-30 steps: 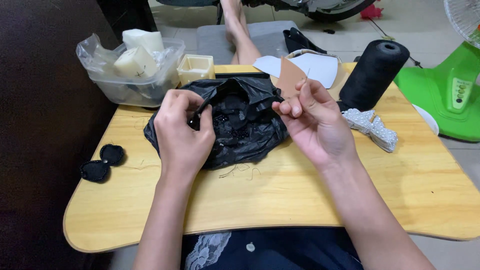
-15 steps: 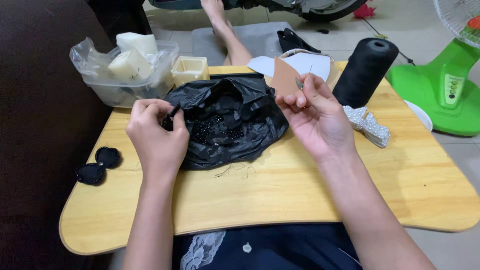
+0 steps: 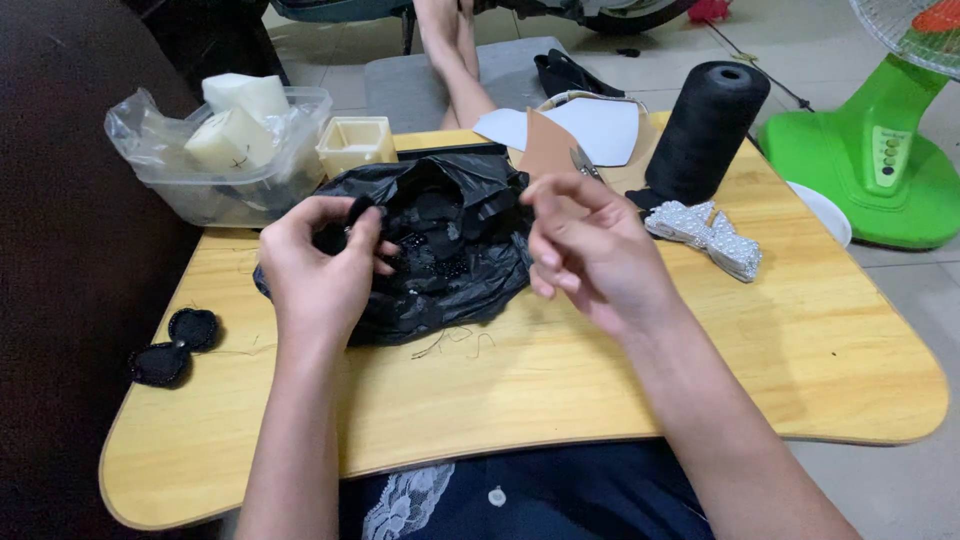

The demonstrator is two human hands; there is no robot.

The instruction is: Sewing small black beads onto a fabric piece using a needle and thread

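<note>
My left hand (image 3: 318, 268) pinches a small black fabric piece (image 3: 357, 209) at the left rim of a crumpled black plastic bag (image 3: 455, 262), which lies open on the wooden lap table (image 3: 620, 400). Small shiny black beads show inside the bag. My right hand (image 3: 592, 252) hovers over the bag's right side. Its thumb and forefinger are pressed together, and anything between them is too thin to make out.
At the back left stands a clear tub (image 3: 225, 160) of white foam blocks, beside a cream square box (image 3: 356, 143). Also on the table are a black thread cone (image 3: 706, 130), a pearl bow (image 3: 708, 234), brown card (image 3: 548, 146) and two black beaded ovals (image 3: 176, 345). A green fan base (image 3: 868, 165) stands to the right. Another person's leg (image 3: 455, 55) lies beyond.
My left hand drew back to the bag's left rim with the black piece. My right hand came down from the brown card to the bag's right side.
</note>
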